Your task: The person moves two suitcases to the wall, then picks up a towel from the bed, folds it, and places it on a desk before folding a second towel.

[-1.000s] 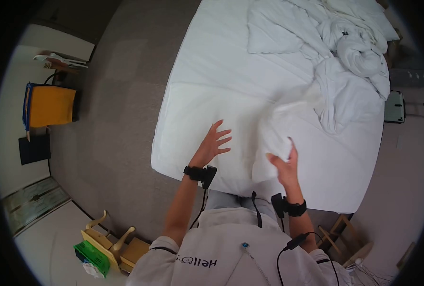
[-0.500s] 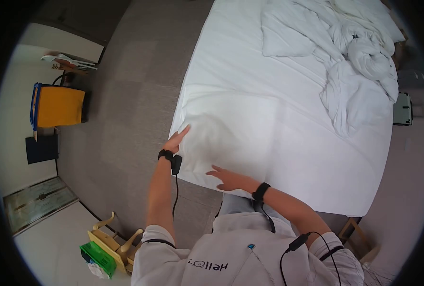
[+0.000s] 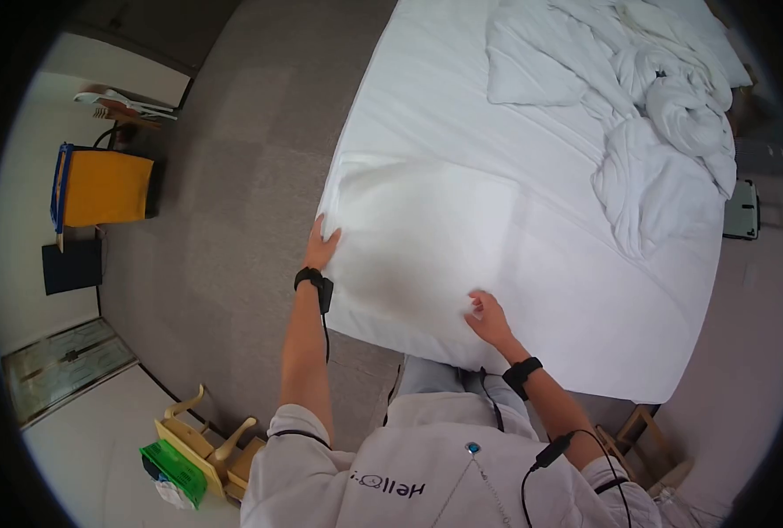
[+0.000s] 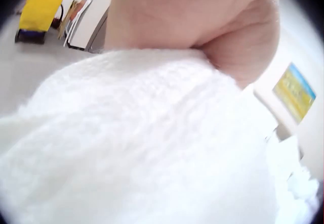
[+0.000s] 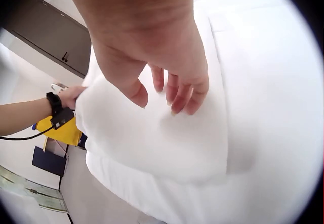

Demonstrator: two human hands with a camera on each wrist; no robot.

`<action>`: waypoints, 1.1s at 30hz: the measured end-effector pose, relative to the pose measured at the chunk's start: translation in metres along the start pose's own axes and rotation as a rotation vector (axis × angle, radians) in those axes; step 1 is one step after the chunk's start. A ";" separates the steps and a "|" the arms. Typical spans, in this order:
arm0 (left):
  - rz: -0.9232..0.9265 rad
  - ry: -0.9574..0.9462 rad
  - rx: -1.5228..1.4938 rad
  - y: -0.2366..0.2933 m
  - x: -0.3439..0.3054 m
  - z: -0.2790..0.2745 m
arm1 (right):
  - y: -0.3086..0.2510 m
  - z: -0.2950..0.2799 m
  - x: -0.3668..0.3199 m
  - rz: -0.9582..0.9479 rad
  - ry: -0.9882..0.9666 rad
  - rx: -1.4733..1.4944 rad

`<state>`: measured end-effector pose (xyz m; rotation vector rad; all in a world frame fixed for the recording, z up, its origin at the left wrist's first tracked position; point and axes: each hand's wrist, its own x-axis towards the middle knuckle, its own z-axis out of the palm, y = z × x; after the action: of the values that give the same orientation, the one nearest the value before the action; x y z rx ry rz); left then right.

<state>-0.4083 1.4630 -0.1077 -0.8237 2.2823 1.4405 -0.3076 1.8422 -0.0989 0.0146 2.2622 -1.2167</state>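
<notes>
A white towel (image 3: 418, 238) with a fluffy weave lies folded in a rough square on the near left part of the bed (image 3: 576, 290). My left hand (image 3: 323, 246) is at the towel's left edge, thumb apart from the fingers. Seen from the left wrist, the towel (image 4: 136, 143) bulges up close under the palm and hides the fingertips. Over the towel's near right part hovers my right hand (image 3: 490, 321). In the right wrist view its fingers (image 5: 195, 100) hang loosely bent with the thumb apart, and nothing lies between them.
Crumpled white bedding (image 3: 655, 167) is heaped at the bed's far right. On the floor at left stands a yellow bag cart (image 3: 106, 187). Wooden furniture (image 3: 202, 453) with a green basket (image 3: 171, 475) is at the lower left, and a pale suitcase (image 3: 742, 211) beyond the bed's right side.
Both hands first moved left, with the towel's right part going down flat. Since then my right hand has swept right across the towel, while the left stays near its left edge.
</notes>
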 end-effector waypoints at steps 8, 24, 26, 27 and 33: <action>-0.094 -0.176 0.174 -0.049 -0.043 -0.020 | 0.030 0.007 -0.001 0.451 0.121 0.295; -0.338 -0.053 -0.683 0.045 0.012 0.070 | 0.034 0.019 0.007 0.359 -0.015 0.465; -0.359 -0.066 -1.006 0.045 0.043 0.077 | 0.027 0.015 0.006 0.356 -0.016 0.512; -0.368 -0.075 -1.167 0.044 0.063 0.082 | 0.019 0.014 0.005 0.342 0.000 0.540; 0.049 0.059 -1.121 0.119 0.066 0.068 | 0.006 0.017 -0.004 0.360 0.109 0.755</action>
<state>-0.5359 1.5427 -0.0884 -1.0528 1.3628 2.7517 -0.2945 1.8341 -0.1089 0.7472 1.6495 -1.7988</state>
